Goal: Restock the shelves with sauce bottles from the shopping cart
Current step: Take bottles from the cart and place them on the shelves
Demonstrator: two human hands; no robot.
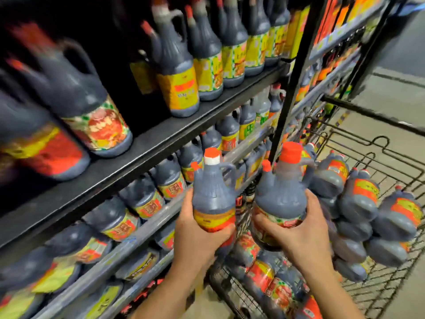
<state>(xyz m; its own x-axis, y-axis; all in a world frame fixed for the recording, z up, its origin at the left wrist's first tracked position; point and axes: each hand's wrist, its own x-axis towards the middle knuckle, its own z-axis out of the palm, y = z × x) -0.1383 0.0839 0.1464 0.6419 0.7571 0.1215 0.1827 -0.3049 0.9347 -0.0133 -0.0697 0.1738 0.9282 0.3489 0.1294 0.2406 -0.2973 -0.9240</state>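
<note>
**Now two sauce bottles are held up between the cart and the shelves**

Up at the right, the floor [395, 88] is grey and smooth. Tall dark shelves fill the left side. The top shelf board [161, 139] is black. Big shelf bottles [177, 88] stand on it in a row, dark with red caps and yellow labels. The ones at the far left look blurry. Lower down, a grey shelf rail [147, 229] runs across, and more dark bottles with red and yellow labels sit packed behind it. Another packed row shows under that one. A black post [292, 77] stands up between the shelves and the cart.

The shopping cart [391, 166] is made of black wire and sits at the right, just beside the shelves. Many cart bottles [358, 199] lie in it on their sides, piled on each other.

The left hand [195, 236] holds the left sauce bottle [212, 194] upright by its lower part. Its fingers [226, 231] curl around the red and yellow label. The right hand [296, 233] holds the right sauce bottle [281, 192] upright the same way, with thumb and fingers wrapped around its lower part. The two bottles are side by side with a small gap between them. They are above the near corner of the cart, in front of the lower shelves. Each one is dark, with an orange-red cap and a small handle by the neck.
</note>
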